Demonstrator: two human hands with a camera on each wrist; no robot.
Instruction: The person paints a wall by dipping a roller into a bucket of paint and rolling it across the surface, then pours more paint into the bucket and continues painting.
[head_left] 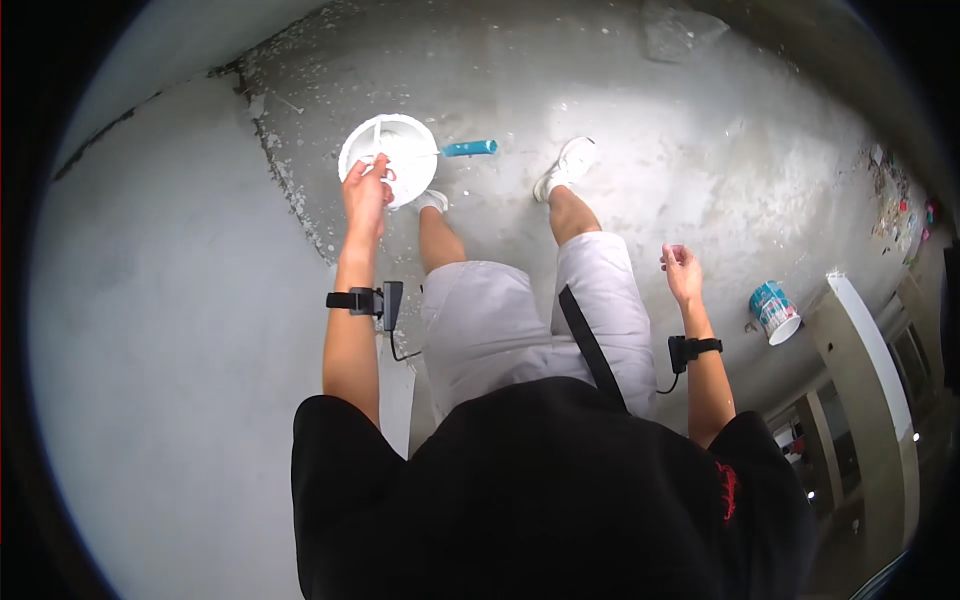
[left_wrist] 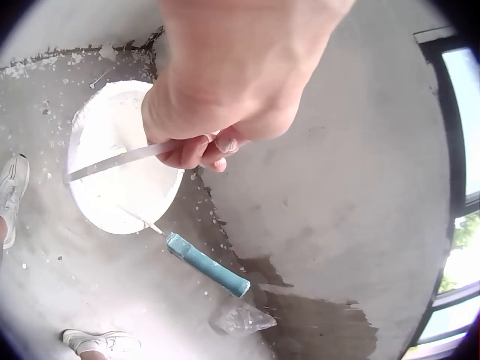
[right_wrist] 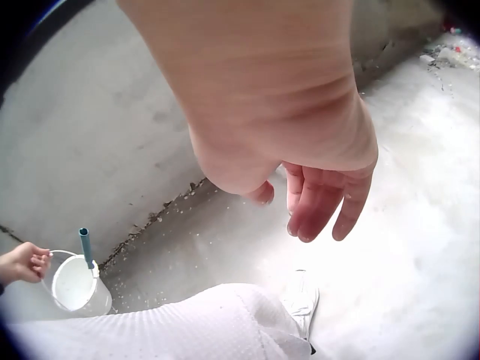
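A white bucket [head_left: 425, 131] with whitish contents stands low beside the person's left foot. My left hand [head_left: 367, 198] grips its thin white bail handle [left_wrist: 120, 160], fingers curled round it above the rim. Across the bucket's rim lies a tool with a teal grip [left_wrist: 206, 265]; its thin shaft reaches inside, where its far end is hidden. My right hand [head_left: 683, 272] hangs at the person's right side, holding nothing, its fingers [right_wrist: 319, 206] loosely bent.
On the floor to the right lies a teal-and-white tub [head_left: 774, 312]. Debris [head_left: 893, 200] is scattered farther right. A grey wall [head_left: 180, 250] runs along the left, with white flakes at its foot. A crumpled clear plastic piece [left_wrist: 244, 318] lies on the floor.
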